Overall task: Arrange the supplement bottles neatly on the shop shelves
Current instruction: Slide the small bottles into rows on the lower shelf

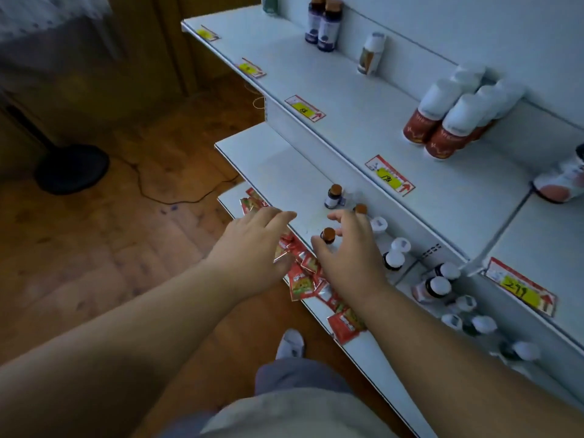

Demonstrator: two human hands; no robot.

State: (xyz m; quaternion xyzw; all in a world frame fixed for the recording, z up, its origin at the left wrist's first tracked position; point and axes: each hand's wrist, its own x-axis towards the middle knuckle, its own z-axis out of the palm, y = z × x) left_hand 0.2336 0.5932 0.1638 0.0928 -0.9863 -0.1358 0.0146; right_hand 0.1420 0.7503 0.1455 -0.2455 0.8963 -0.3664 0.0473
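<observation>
On middle shelf (268,159): upright brown-capped bottle (328,235) just beyond right hand (347,248), seemingly between thumb and fingers, grip unclear; left hand (252,245) empty, fingers spread, farther left.

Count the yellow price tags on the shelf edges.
5. On the upper shelf edge, left to right. More may lie out of frame.
</observation>
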